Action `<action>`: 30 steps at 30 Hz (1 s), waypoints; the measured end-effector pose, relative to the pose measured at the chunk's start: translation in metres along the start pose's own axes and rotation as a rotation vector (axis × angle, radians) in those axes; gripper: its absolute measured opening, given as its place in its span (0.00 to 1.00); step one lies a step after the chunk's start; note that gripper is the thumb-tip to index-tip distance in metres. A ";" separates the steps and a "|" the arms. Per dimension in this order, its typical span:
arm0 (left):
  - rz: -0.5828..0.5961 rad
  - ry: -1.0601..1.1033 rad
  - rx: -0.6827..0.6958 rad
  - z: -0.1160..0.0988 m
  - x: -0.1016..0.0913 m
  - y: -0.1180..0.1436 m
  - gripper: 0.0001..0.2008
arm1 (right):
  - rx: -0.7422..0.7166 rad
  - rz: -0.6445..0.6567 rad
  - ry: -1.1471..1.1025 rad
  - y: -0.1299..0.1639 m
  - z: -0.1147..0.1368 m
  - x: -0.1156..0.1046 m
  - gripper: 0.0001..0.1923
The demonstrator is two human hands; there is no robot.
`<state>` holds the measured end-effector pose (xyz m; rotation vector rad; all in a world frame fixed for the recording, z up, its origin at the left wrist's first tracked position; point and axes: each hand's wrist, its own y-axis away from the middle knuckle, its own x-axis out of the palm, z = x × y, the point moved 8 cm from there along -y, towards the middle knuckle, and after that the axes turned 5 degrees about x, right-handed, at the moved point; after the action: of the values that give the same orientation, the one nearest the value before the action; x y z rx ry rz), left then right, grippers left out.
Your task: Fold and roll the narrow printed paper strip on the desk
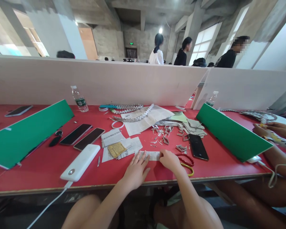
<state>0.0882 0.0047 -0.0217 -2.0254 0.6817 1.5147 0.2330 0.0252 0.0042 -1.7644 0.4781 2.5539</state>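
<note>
My left hand [136, 170] lies flat with its fingers apart on the left end of a printed paper strip [154, 156] near the table's front edge. At the strip's other end, the fingers of my right hand [169, 160] are curled together on the paper. Just right of that hand lie scissors with one red and one yellow handle loop [190, 170]; their blades are hidden. Beyond my hands are small folded paper pieces [165, 140] and paper scraps. A long zigzag chain of folded paper [145, 114] rests on a printed sheet [135, 126].
A white power bank [81, 163] with a cable, two phones [76, 134] and keys [58, 135] lie left. Another phone [198, 147] lies right. Green dividers [231, 133] stand on both sides. A water bottle [79, 100] stands at the back. A co-worker's hands [274, 129] work at right.
</note>
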 end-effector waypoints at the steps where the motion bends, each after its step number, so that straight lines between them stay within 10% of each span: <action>1: 0.002 0.007 -0.002 0.000 0.000 0.000 0.26 | 0.011 0.006 0.004 0.000 -0.005 -0.001 0.10; 30: 0.055 -0.043 -0.019 0.017 -0.023 0.012 0.19 | -0.215 -0.019 -0.031 0.003 0.021 0.021 0.08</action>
<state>0.0627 0.0090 -0.0050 -1.9972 0.7143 1.5969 0.2058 0.0243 -0.0075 -1.7763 0.1901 2.7040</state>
